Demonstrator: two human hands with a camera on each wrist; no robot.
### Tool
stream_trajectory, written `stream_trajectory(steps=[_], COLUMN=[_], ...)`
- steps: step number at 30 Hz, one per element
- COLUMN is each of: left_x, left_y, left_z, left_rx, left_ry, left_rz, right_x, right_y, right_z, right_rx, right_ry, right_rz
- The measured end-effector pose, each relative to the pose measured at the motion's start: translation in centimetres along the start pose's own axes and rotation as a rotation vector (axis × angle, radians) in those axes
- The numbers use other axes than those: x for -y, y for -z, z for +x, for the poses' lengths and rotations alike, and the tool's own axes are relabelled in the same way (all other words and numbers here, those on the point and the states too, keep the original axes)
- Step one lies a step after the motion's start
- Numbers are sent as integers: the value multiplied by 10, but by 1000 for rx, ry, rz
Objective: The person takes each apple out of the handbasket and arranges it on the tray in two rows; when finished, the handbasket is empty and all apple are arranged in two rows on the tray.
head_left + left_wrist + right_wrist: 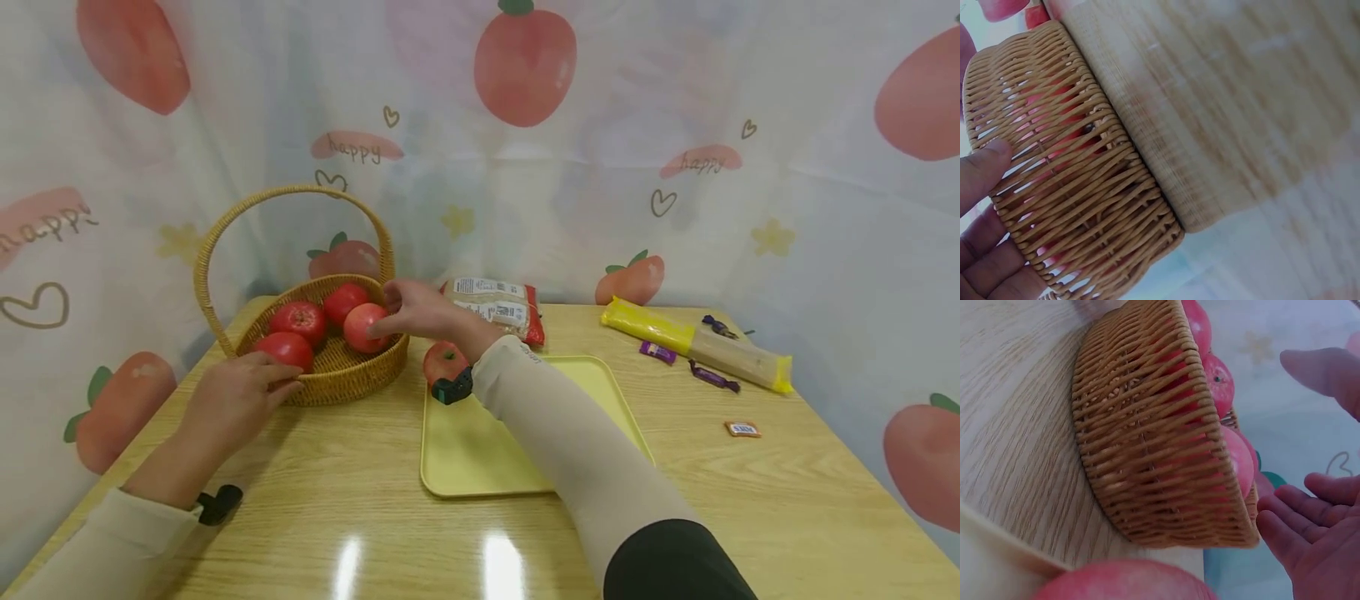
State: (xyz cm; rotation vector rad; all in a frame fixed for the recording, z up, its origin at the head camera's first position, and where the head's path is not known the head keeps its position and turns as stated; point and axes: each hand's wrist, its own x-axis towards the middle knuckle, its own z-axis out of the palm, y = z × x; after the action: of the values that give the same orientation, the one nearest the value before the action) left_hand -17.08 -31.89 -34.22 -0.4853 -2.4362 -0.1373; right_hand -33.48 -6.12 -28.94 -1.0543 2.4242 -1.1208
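Observation:
A woven wicker basket [348,385] with a tall arched handle stands at the back left, holding several red apples [298,321]. My left hand [231,404] grips its near-left rim, the thumb [988,165] lying against the outer weave and the fingers on the rim's other side. Over the basket's right side, my right hand [426,310] is spread, thumb apart from the fingers. Just below it lies a paler apple [362,325] inside the basket; the right wrist view shows a gap between palm and apples. Another apple [442,363] sits at the yellow tray's [487,467] back-left corner, partly behind the right wrist.
Behind the tray lies a red and clear bag of grain [498,304]. At right are a long yellow-ended package [697,343], a purple packet [657,352], dark wrapped candies [712,377] and a small orange packet [742,429]. A printed curtain [562,208] hangs behind the table.

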Motion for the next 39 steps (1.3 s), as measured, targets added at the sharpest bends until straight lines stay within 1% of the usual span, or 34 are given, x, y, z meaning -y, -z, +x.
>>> stream_trajectory(steps=[4,8,11,15,22,29,35,39], left_x=[2,2,0,-2,-4,-4,-6,-5], left_y=[0,0,1,2,2,1,2,3], left_z=[1,1,0,1,2,2,2,2], left_rx=[6,29,46,46,38,32,41,42], left_ry=[-3,6,24,31,29,19,25,25], left_rz=[16,14,13,14,17,16,14,18], right_x=[3,3,3,4,7,8,10,12], right_y=[-4,-7,-9,-10,-11,-13,-14,-14], right_z=[9,18,24,29,38,47,50,55], right_rx=[-7,-6,-3,0,35,70,103,122], right_ry=[-11,-34,-31,-34,-7,-28,-38,-34], right_rz=[-45,-81,-95,-118,-135,-201,-210,-244])
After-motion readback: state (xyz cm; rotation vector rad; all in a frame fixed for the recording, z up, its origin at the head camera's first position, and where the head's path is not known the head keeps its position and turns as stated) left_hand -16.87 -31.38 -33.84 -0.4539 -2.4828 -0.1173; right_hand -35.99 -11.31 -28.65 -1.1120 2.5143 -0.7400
